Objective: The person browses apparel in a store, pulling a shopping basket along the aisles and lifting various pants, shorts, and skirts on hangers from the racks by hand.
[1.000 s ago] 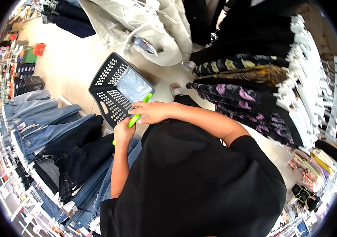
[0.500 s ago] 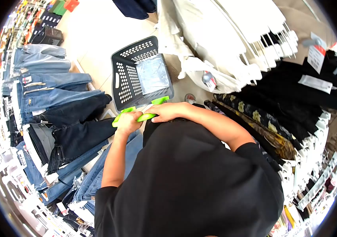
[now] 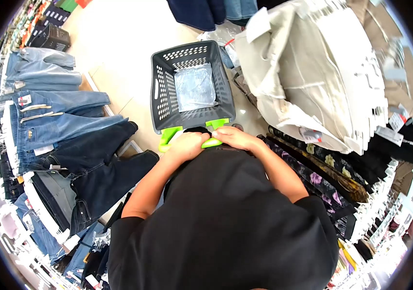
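A dark grey shopping basket (image 3: 159, 104) with perforated walls stands in front of my body. Its bright green handle (image 3: 212, 143) runs close to my waist. My left hand (image 3: 187, 145) is closed around the left part of this handle, and my right hand (image 3: 235, 137) grips the right part. Inside the basket, on its floor, lies a flat package in clear plastic (image 3: 195, 88) with something pale blue in it.
Jeans (image 3: 61, 116) hang on a rack along my left. Beige trousers (image 3: 303, 77) hang close on the right, with floral trousers (image 3: 315, 179) below them. Dark jeans (image 3: 196, 12) hang ahead. A dark basket (image 3: 54, 37) stands far left, beyond the tiled floor (image 3: 114, 53).
The basket has swung to the right in view and sits straighter before me, both hands still on its handle. The racks have shifted, with the beige trousers now showing their fronts.
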`<act>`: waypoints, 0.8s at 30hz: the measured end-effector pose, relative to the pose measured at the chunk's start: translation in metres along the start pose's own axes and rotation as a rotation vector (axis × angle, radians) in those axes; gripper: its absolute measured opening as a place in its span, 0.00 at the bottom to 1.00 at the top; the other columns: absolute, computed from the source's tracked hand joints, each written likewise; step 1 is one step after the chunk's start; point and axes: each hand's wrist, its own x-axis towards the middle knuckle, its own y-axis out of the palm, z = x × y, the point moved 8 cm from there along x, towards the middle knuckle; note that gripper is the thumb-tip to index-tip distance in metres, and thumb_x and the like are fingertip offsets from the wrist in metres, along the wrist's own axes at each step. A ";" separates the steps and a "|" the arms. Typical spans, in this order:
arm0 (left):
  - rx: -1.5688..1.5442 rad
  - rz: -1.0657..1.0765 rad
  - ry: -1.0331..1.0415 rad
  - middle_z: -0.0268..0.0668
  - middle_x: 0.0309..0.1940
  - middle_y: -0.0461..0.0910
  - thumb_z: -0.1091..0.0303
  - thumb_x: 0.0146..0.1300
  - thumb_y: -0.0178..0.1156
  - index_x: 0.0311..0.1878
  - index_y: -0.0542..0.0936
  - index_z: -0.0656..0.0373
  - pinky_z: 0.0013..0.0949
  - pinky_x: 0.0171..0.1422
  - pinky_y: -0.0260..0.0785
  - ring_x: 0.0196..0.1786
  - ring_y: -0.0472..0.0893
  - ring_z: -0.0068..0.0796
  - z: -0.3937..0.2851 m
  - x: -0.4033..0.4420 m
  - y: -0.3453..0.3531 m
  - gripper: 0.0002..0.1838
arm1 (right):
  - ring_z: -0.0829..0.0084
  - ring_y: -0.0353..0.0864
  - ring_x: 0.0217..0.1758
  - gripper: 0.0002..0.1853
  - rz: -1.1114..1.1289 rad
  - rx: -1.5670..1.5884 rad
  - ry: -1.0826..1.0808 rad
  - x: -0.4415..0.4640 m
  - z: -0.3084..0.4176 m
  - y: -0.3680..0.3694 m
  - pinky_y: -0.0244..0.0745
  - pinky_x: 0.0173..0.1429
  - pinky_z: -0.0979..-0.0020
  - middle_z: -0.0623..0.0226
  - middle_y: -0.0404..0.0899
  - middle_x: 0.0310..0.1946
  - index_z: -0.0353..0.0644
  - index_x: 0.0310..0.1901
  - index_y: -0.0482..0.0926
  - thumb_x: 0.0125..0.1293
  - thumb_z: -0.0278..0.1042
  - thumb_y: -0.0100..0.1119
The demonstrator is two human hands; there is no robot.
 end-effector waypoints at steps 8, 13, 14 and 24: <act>-0.109 0.107 -0.045 0.50 0.37 0.82 0.52 0.61 0.62 0.43 0.77 0.61 0.51 0.47 0.72 0.43 0.82 0.52 0.014 0.023 -0.034 0.20 | 0.61 0.70 0.62 0.23 -0.621 0.089 -0.022 0.000 0.009 -0.016 0.62 0.68 0.65 0.54 0.72 0.56 0.34 0.54 0.75 0.77 0.48 0.43; -0.162 0.083 -0.090 0.53 0.36 0.82 0.50 0.61 0.61 0.43 0.75 0.61 0.52 0.47 0.71 0.42 0.81 0.55 0.016 0.034 -0.040 0.22 | 0.53 0.60 0.70 0.23 -0.793 -0.111 -0.059 0.010 0.028 -0.030 0.55 0.73 0.61 0.48 0.66 0.60 0.37 0.63 0.66 0.77 0.46 0.43; -0.153 0.092 -0.067 0.53 0.36 0.82 0.50 0.61 0.61 0.43 0.75 0.61 0.52 0.47 0.71 0.42 0.81 0.55 0.015 0.038 -0.039 0.22 | 0.52 0.58 0.71 0.23 -0.812 -0.112 -0.077 0.012 0.030 -0.036 0.55 0.74 0.61 0.48 0.66 0.61 0.38 0.64 0.66 0.77 0.45 0.43; -0.323 0.009 -0.135 0.58 0.38 0.81 0.45 0.62 0.59 0.44 0.78 0.65 0.51 0.49 0.71 0.45 0.80 0.59 0.015 0.081 -0.059 0.27 | 0.50 0.62 0.69 0.26 -1.001 -0.073 -0.128 -0.028 0.045 -0.081 0.58 0.72 0.61 0.44 0.62 0.64 0.38 0.67 0.63 0.76 0.47 0.46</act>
